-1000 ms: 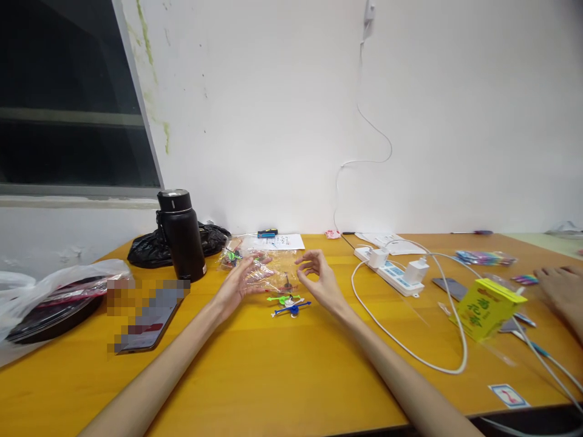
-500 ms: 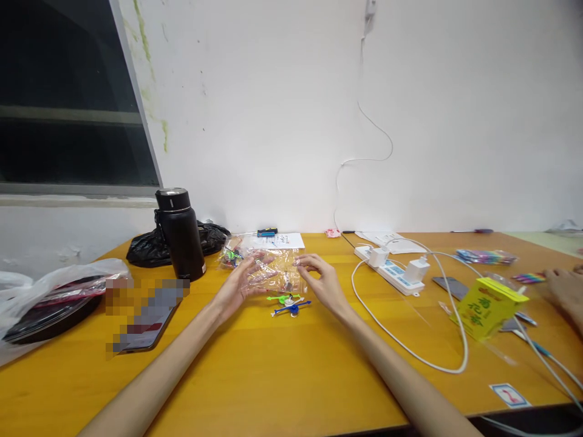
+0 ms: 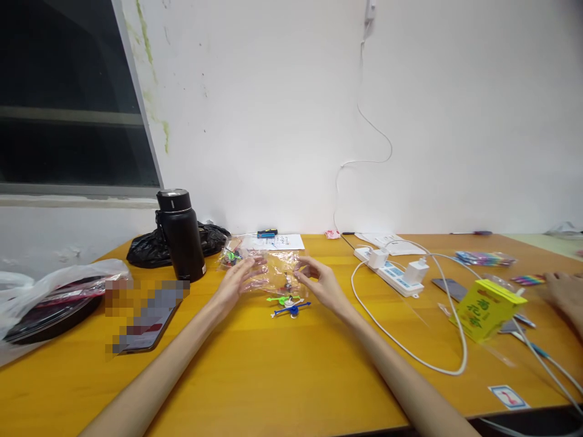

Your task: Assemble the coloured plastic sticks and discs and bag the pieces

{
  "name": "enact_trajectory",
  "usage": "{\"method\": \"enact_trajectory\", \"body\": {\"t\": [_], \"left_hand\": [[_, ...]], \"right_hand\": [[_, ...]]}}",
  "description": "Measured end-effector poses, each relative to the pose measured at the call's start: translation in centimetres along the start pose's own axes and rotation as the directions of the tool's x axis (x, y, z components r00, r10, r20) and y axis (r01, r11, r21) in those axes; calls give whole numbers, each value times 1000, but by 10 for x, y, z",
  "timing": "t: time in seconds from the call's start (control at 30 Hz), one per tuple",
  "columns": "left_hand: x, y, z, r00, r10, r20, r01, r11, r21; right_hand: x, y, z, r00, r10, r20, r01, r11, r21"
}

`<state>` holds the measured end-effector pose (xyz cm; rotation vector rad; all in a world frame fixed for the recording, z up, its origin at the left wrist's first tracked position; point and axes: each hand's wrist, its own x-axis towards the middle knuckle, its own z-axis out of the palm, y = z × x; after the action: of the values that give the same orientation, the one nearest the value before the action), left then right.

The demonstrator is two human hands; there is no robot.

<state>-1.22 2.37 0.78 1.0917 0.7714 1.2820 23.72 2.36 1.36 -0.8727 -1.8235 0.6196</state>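
A crinkled clear plastic bag point(image 3: 279, 267) is stretched between my two hands just above the table. My left hand point(image 3: 233, 284) grips its left side, fingers curved over the film. At the right edge, my right hand point(image 3: 322, 284) pinches the film between thumb and fingers. A small dark piece shows in the bag near my right fingertips, too small to name. Below the bag lie small plastic arrow spinners: a blue one point(image 3: 292, 310) in front, with a green one point(image 3: 279, 299) and a white one partly overlapping behind. More small colored pieces point(image 3: 232, 256) sit under clear plastic beyond my left hand.
A black flask point(image 3: 182, 243) and a phone point(image 3: 152, 328) are on the left, near a bagged round black item point(image 3: 54, 318). On the right are a power strip point(image 3: 396, 276) with looping white cables, a yellow box point(image 3: 487, 311) and another person's hand point(image 3: 565, 294).
Both hands stay around the bag, with slight shifts of the fingers; the film is flattened a little differently. The other person's hand at the right has moved slightly.
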Motion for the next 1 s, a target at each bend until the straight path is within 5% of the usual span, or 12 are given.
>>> {"method": "enact_trajectory", "body": {"t": [0.2,0.6,0.9,1.0], "left_hand": [[0,-3,0,997,25,68,-22,999,-44],[3,-2,-4,997,-7,-71,-2,992,-123],[6,8,-11,984,166,-69,-149,968,204],[-8,25,-1,915,403,-1,-327,744,583]], "right_hand": [[0,1,-1,999,11,30,-11,1000,14],[1,-4,-6,996,-2,94,1,1000,14],[1,1,-4,995,48,89,-58,992,110],[-1,0,0,990,63,123,-79,988,133]]}}
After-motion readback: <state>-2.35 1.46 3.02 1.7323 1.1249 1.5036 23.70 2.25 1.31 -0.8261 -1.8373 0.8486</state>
